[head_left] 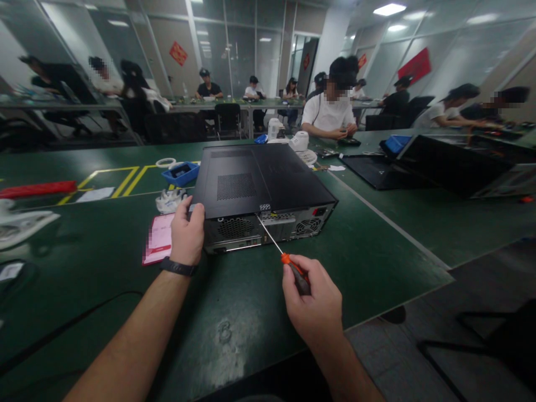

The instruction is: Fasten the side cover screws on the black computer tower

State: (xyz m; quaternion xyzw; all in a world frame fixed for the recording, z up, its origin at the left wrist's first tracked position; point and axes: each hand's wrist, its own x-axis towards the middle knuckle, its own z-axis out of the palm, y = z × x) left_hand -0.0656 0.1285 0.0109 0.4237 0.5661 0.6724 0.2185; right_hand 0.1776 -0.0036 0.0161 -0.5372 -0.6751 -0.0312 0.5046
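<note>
A black desktop computer case (272, 173) lies flat on the green table, its rear panel with vents and ports facing me. My left hand (187, 231) grips the case's near left corner, thumb along the edge. Between the fingers of my right hand (316, 296) is the orange and black handle of a screwdriver (286, 259). Its thin shaft points up and left, and the tip meets the rear panel's upper edge near the middle. Whether a screw sits under the tip is too small to tell.
Left of the case are a blue bin (181, 174), a pink booklet (159, 239) and a crumpled whitish item (171, 200). White fan parts (299, 140) stand behind it. Another opened black case (456, 162) lies to the right. A person in white (333, 109) sits across the table.
</note>
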